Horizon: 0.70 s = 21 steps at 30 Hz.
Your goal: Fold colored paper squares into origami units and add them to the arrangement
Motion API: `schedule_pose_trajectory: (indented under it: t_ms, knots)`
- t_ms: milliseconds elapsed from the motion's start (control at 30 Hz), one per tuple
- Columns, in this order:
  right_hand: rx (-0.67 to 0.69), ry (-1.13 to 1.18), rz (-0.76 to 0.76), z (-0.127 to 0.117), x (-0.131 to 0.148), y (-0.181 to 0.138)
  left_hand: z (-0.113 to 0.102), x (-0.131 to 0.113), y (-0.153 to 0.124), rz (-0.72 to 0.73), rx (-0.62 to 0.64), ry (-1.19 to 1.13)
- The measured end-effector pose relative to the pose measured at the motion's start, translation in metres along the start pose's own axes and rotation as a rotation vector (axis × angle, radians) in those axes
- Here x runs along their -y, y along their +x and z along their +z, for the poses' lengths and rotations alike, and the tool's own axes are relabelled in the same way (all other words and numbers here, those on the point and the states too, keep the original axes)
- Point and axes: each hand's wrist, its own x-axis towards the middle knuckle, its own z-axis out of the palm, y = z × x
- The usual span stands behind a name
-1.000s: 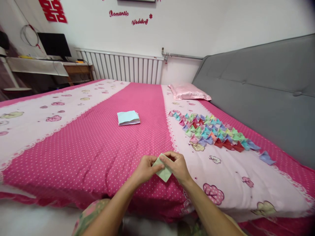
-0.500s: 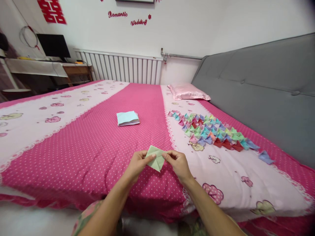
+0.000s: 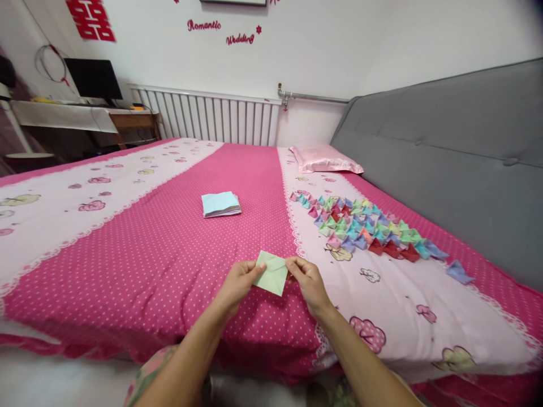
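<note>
A pale green folded paper [image 3: 272,276], roughly square with crease lines, is held over the front of the bed between my two hands. My left hand [image 3: 240,282] pinches its left edge, thumb on top and fingers behind. At the paper's upper right corner, my right hand [image 3: 309,282] is closed, thumb and forefinger together on that corner. To the right lie several rows of small folded paper boats [image 3: 360,226] in many colours. Farther off, a stack of paper sheets [image 3: 221,204] with a light blue one on top rests on the pink bedspread.
The bed [image 3: 169,237] has a pink dotted and floral cover. A pink pillow [image 3: 324,159] lies near the grey headboard [image 3: 445,152] on the right. A white radiator [image 3: 207,116] lines the back wall. A desk with a monitor [image 3: 93,79] stands far left.
The green paper's lower pointed corner now shows as a squarer outline. My left thumb has shifted slightly, and my right thumb has drawn back to the corner.
</note>
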Motion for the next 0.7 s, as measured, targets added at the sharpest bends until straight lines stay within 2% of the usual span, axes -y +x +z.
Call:
schedule_pose_trajectory:
  t_ms: [200,300,467,700]
  knots:
    - [0.031,0.099,0.120,0.003,0.000,-0.003,0.004,-0.001,-0.002,-0.013,0.119,0.016]
    - [0.024,0.140,0.174,0.004,0.002,-0.003,0.003,0.000,-0.003,-0.024,0.137,0.005]
    - [-0.093,0.227,0.183,0.003,0.004,-0.002,0.000,0.002,0.000,0.008,0.017,-0.041]
    - [-0.014,0.194,0.227,0.002,0.004,-0.003,0.004,-0.012,-0.003,0.114,-0.209,0.024]
